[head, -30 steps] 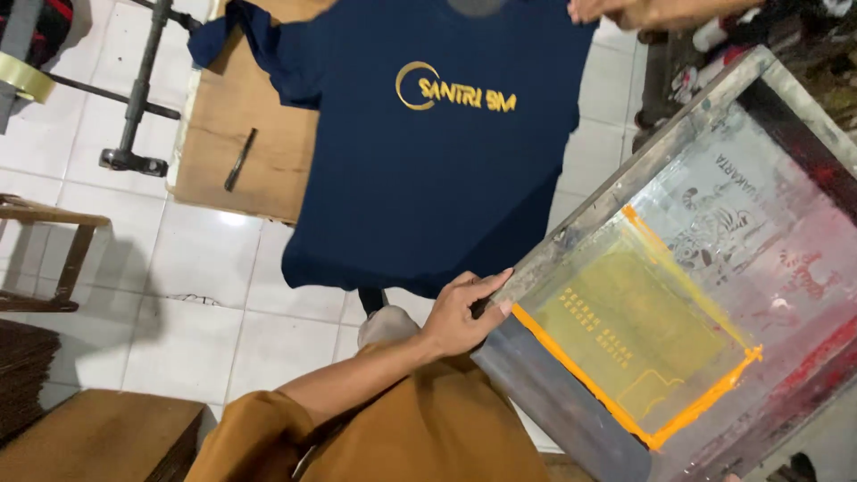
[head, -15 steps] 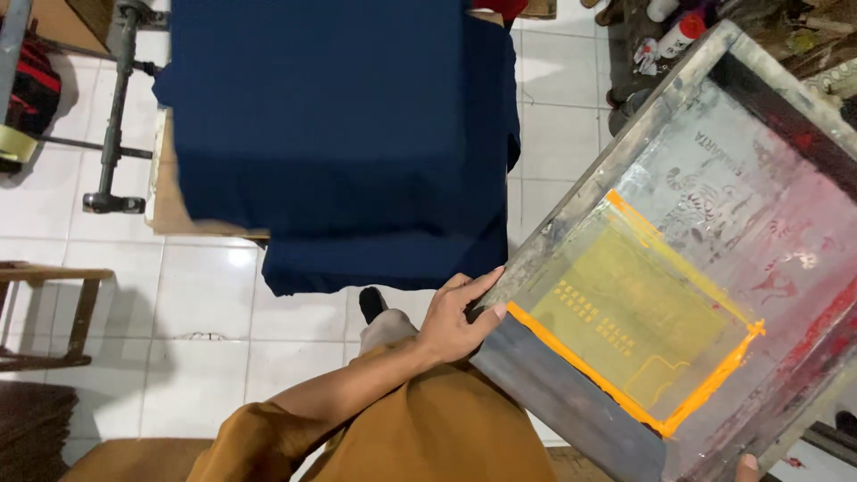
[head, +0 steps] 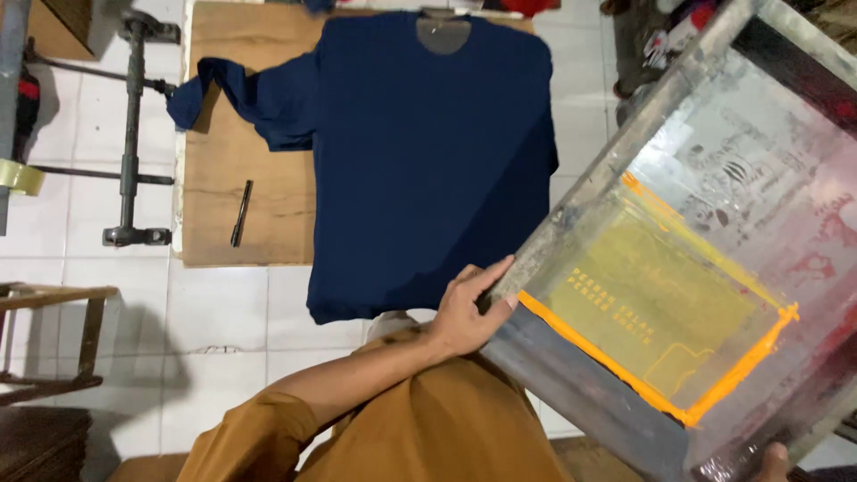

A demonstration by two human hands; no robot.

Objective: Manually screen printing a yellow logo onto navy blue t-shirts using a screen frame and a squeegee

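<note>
My left hand [head: 466, 310] grips the left corner of a large metal-framed printing screen [head: 585, 386], which I hold tilted at the right. Its mesh has a yellow stencil patch [head: 656, 308] edged with orange tape and red ink stains further right. Only a fingertip of my right hand [head: 775, 458] shows, on the screen's lower right corner. A plain navy t-shirt [head: 428, 170] lies flat on a wooden board [head: 223, 210] just beyond my left hand, its hem hanging over the board's near edge. My orange sleeve fills the bottom middle.
A dark pen-like tool [head: 241, 212] lies on the board left of the shirt. A black metal stand [head: 132, 134] and a tape roll [head: 18, 177] are at the far left on white floor tiles. A wooden stool frame [head: 54, 339] stands at lower left.
The shirt, shown a second ago hanging with a yellow print facing me, has been turned over and now lies plain side up on the board. My left hand stays on the screen.
</note>
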